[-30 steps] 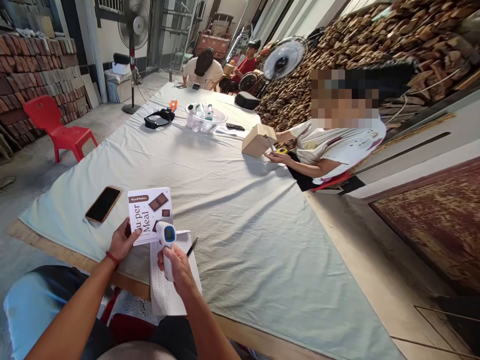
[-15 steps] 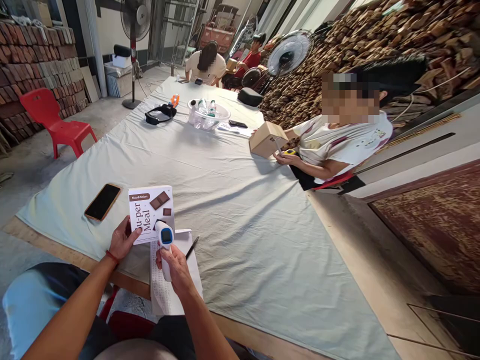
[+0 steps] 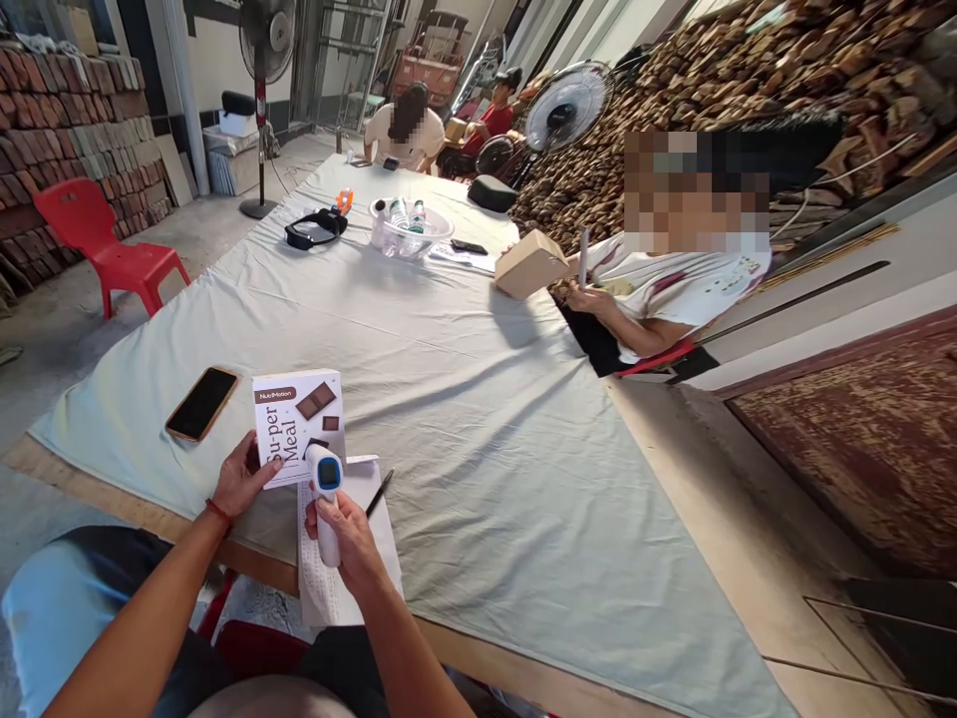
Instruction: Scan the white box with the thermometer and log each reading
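Near the table's front edge, my left hand (image 3: 243, 476) grips the lower left side of a white box (image 3: 288, 411) printed "NutriMotion Su-per Meal" with chocolate pieces. My right hand (image 3: 345, 529) is wrapped round the handle of a white infrared thermometer (image 3: 327, 514) with a blue-framed screen. The thermometer's head is by the box's lower right part; whether they touch I cannot tell. Under my hands lie printed sheets of paper (image 3: 351, 588), partly covered. A black pen (image 3: 381, 493) rests on their right edge. Left of the box lies a smartphone (image 3: 201, 403) in an orange case.
A pale cloth (image 3: 478, 449) covers the table. Further back are a black headset-like strap (image 3: 314, 229), a basin (image 3: 441, 227) of bottles and a black case (image 3: 491, 193). At right a person holds a cardboard box (image 3: 529, 264). A red chair (image 3: 124, 249) stands left.
My hands, the box and the thermometer keep nearly the same places; the view has shifted slightly. The person at right has raised a thin strip-like item away from the cardboard box.
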The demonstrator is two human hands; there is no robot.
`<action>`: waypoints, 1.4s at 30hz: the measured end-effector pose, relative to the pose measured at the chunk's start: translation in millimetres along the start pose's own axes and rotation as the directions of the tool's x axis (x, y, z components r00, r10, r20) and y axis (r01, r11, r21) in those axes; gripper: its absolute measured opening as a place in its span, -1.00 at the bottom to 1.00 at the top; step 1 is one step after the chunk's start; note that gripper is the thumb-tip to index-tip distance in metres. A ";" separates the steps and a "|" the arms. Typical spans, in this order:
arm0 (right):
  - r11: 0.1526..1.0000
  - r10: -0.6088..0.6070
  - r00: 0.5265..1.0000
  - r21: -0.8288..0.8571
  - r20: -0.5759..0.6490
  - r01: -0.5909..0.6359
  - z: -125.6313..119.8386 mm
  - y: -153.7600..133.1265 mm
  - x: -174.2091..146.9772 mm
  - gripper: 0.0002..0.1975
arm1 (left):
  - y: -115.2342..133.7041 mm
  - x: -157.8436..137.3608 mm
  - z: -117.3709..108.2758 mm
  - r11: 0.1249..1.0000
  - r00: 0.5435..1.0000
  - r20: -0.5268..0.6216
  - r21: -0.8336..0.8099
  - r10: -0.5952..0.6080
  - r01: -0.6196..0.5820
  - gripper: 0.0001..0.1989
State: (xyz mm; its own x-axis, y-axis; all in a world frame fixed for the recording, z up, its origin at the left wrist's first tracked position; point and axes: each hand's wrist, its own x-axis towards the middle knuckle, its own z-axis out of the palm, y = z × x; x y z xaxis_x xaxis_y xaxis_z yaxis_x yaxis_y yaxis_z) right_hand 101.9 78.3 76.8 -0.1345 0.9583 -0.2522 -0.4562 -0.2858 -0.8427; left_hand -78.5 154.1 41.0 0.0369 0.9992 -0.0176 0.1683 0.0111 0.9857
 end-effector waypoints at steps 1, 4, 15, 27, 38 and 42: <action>1.000 -0.002 1.000 -0.008 -0.004 0.002 0.7 -3.1 -3.3 -0.59 | 1.4 0.5 -0.8 1.000 1.000 0.012 -0.008 -0.014 0.014 -0.34; 0.998 -0.039 0.999 -0.049 -0.036 0.037 2.4 -15.2 -15.9 -0.61 | 8.1 1.9 -2.5 0.998 0.998 0.049 -0.043 -0.040 0.042 -0.36; 0.981 -0.165 0.965 -0.132 -0.202 0.140 -15.2 -57.4 -65.0 -0.59 | 12.2 13.1 -7.1 0.997 0.995 -0.078 -0.052 -0.066 0.062 -0.24; 0.948 -0.296 0.912 -0.199 -0.282 0.246 -46.7 -50.8 -81.3 -0.67 | 6.1 90.8 -1.0 0.965 0.961 -0.228 0.239 0.160 -0.104 -0.26; 0.337 -0.638 0.635 -0.900 -0.435 -0.278 -189.6 0.5 -34.2 -0.52 | -23.7 6.0 26.0 0.767 0.916 -0.027 0.557 0.399 -0.318 -0.58; 0.178 -0.658 0.639 -0.906 -0.399 -0.384 -208.8 7.2 -37.0 -0.51 | -21.8 -35.2 31.0 0.647 0.852 0.318 0.555 0.416 -0.523 -0.68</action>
State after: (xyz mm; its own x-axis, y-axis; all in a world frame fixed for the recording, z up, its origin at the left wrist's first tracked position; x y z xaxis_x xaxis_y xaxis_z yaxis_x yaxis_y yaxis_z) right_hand 287.3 40.4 -19.2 0.5653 0.7995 0.2031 0.7678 -0.4200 -0.4838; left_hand -53.0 117.5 14.9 0.4145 0.8434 0.3419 0.6362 -0.5371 0.5538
